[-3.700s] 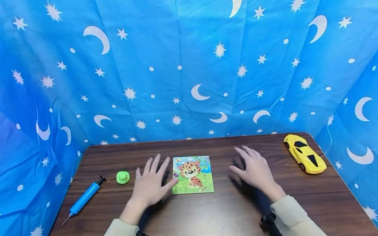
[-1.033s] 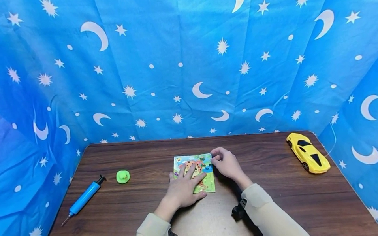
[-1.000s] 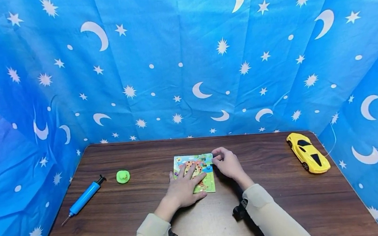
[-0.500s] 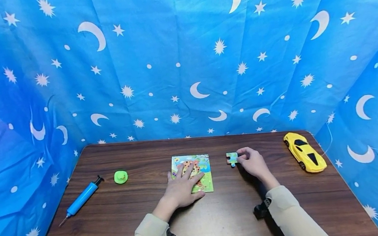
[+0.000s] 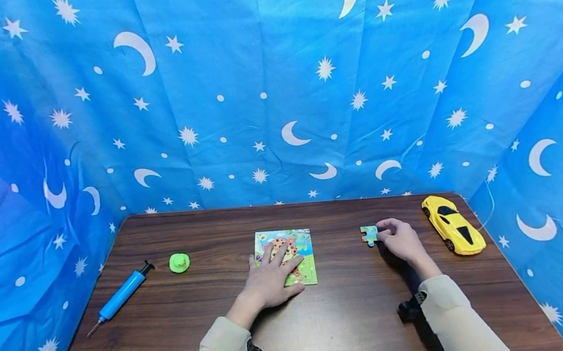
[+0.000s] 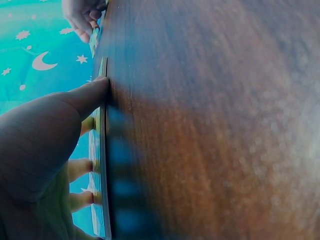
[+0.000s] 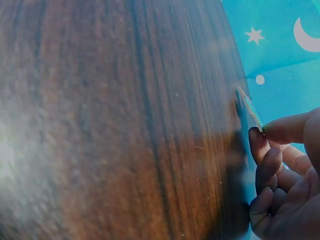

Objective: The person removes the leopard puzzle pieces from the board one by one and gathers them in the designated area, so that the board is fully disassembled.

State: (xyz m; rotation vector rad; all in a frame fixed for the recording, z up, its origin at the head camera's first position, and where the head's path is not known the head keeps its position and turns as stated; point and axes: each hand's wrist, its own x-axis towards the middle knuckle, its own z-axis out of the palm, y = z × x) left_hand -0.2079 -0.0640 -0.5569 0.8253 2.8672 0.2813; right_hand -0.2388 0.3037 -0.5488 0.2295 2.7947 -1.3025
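At the lower left of the frame, a smooth blue pump [image 5: 122, 297] lies aslant, its thin tip near the left edge of the table [image 5: 328, 323]. Next is a small, round green duck [image 5: 179, 263], with brown wood between it and the left hand [image 5: 272, 277]. That hand lies on the flat, square puzzle [image 5: 309, 270], just below the middle of the frame, with its fingers spread apart. The far edge of the puzzle is well in from the back edge of the table. A wide strip of wood lies between the puzzle and the knobby, flat piece [image 5: 369, 236], right of the middle. The right hand [image 5: 401, 241] pinches the piece by its right side, finger and thumb together on it. Past that hand, a shiny yellow car [image 5: 453, 225] sits near the right edge. The table has dark, streaky grain, and creased blue cloth [image 5: 227, 88] with white moons and stars hangs behind and beside it.
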